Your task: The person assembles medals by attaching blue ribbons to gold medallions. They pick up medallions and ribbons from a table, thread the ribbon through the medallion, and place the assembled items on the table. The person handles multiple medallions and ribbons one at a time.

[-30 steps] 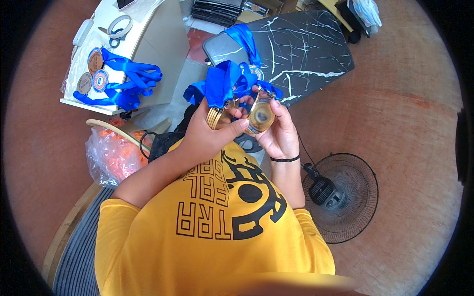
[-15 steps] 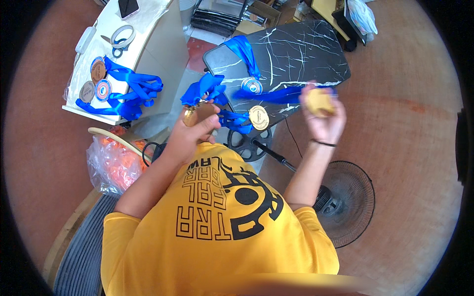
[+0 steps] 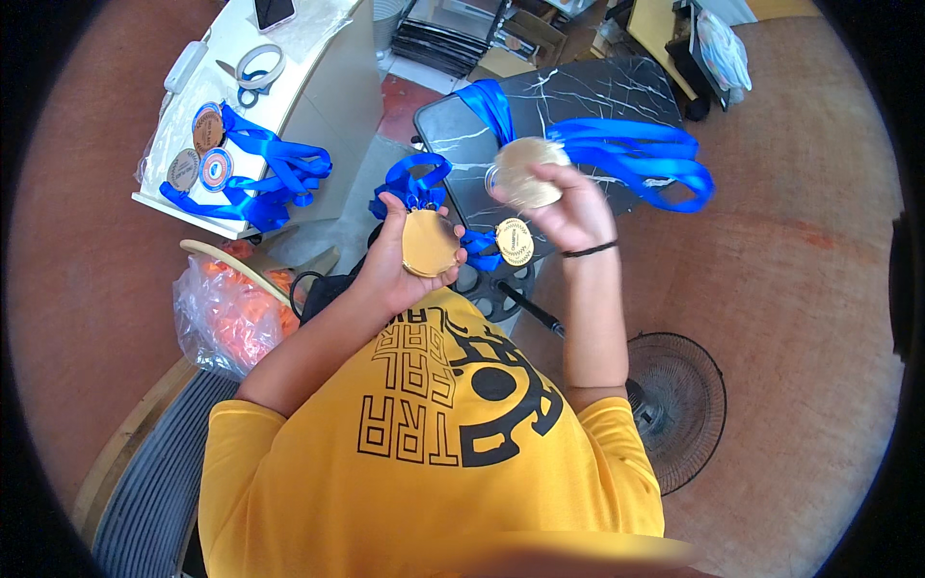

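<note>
My left hand (image 3: pixel 390 252) is closed around a gold medal (image 3: pixel 430 244), whose plain face is up and whose blue ribbon (image 3: pixel 412 176) bunches above it. In my right hand (image 3: pixel 575 214) is another gold disc-shaped medal (image 3: pixel 529 171), pinched at its edge over the black table. A long blue ribbon (image 3: pixel 631 154) trails to the right behind that hand. Between my hands, a gold medal (image 3: pixel 515 242) with a wreath design lies at the table's near edge. One more blue ribbon (image 3: pixel 487 108) lies on the tabletop; its medal is mostly hidden behind the one in my right hand.
On the white cabinet (image 3: pixel 241 58) at left are several medals (image 3: pixel 207 132) with blue ribbons, a tape roll, scissors (image 3: pixel 249 87) and a phone (image 3: pixel 274 12). A plastic bag of orange items (image 3: pixel 226 318) stands below. A fan (image 3: pixel 679 409) is at right, beside the black marbled table (image 3: pixel 597 87).
My right hand has moved left with its medal, and the ribbon has swung out to the right over the table. My left hand has turned its medal flat side up.
</note>
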Tool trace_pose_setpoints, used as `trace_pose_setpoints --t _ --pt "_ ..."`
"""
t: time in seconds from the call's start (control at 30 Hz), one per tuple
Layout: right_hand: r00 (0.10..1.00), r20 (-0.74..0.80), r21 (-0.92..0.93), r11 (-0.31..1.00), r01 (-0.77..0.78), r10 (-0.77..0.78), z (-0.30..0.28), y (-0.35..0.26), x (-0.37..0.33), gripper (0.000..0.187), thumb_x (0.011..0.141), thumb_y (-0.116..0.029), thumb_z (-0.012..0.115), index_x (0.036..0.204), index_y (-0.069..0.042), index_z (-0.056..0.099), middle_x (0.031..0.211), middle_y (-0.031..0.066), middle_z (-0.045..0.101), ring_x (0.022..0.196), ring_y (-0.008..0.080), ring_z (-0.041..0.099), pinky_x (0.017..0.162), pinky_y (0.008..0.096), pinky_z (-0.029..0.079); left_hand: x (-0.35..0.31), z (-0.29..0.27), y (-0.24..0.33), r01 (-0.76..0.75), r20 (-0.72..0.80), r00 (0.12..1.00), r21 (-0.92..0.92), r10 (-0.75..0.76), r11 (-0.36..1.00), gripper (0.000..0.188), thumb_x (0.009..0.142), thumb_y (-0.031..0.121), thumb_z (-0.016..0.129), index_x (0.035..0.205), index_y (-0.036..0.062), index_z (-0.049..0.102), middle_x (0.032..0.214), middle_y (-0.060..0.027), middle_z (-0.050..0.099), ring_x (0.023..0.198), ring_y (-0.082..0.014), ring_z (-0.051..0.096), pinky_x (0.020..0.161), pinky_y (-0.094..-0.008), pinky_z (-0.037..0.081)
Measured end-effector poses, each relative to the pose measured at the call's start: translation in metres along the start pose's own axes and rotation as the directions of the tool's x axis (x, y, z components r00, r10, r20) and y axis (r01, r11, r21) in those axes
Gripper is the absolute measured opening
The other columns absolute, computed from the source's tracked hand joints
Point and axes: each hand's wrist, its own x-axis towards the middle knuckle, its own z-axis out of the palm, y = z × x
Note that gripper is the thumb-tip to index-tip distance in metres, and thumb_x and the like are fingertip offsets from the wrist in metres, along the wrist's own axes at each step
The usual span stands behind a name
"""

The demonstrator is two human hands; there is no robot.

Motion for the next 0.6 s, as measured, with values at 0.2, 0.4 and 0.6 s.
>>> trace_pose_setpoints --t 0.2,0.4,0.6 --pt "0.99 0.127 -0.228 0.973 -0.037 0.068 0.014 0.068 0.008 0.043 0.081 0.006 0.062 0.119 0.004 0.043 0.11 0.0155 0.059 0.098 0.0279 0.064 0.081 0.0361 0.057 0.0 0.007 -0.009 -0.15 -0.147 0.972 0.214 0.184 0.965 0.097 0.075 0.083 0.027 0.141 0.0126 0.034 0.14 -0.0153 0.042 0.128 -0.0323 0.043 0.104 -0.058 0.035" --pt "0.978 0.062 -0.516 0.832 0.201 -0.198 0.009 0.112 0.002 0.037 0.084 -0.001 0.061 0.116 0.002 0.043 0.105 0.0131 0.059 0.097 0.0192 0.061 0.082 0.0313 0.052 -0.007 0.009 -0.014 -0.266 -0.078 0.954 0.233 0.291 0.935 0.067 0.092 0.06 0.039 0.136 0.0091 0.039 0.135 -0.0129 0.047 0.127 -0.0292 0.045 0.103 -0.0557 0.037" --pt "0.722 0.368 -0.913 -0.079 0.4 -0.586 0.013 0.133 -0.013 0.032 0.082 -0.016 0.06 0.11 -0.001 0.056 0.1 0.0189 0.055 0.101 0.0339 0.049 0.091 0.0411 0.037 -0.002 -0.007 -0.011 -0.193 -0.12 0.969 0.179 0.216 0.965 0.042 0.089 0.017 0.06 0.128 0.0093 0.047 0.123 -0.0106 0.055 0.115 -0.0246 0.054 0.098 -0.0475 0.042"
